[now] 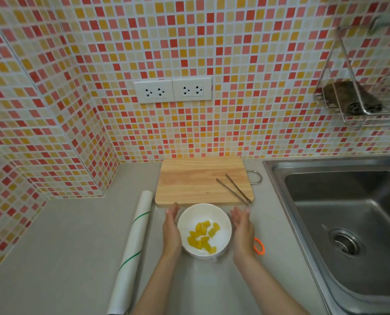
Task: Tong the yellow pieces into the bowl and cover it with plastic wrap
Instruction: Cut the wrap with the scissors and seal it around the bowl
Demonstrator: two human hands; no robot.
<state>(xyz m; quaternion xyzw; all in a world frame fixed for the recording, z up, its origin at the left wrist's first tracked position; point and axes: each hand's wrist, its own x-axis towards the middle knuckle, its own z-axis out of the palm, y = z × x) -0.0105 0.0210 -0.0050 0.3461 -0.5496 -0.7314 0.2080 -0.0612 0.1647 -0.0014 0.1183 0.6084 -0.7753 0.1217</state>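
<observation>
A white bowl [204, 212] stands on the grey counter and holds several yellow pieces [203, 237]. A faint sheen lies over its mouth and on the counter in front; I cannot tell if it is clear film. My left hand [172, 228] is flat against the bowl's left side, fingers straight. My right hand [242, 230] is flat beside the bowl's right side, a small gap between them. Neither hand holds anything. The plastic wrap roll [133, 246] lies to the left of the bowl. Metal tongs [233, 189] rest on the wooden cutting board [189, 180] behind the bowl.
An orange rubber band [259, 246] lies on the counter just right of my right hand. A steel sink [348, 223] fills the right side. A wire rack [357, 105] hangs on the tiled wall above it, and wall sockets [172, 90] sit above the board.
</observation>
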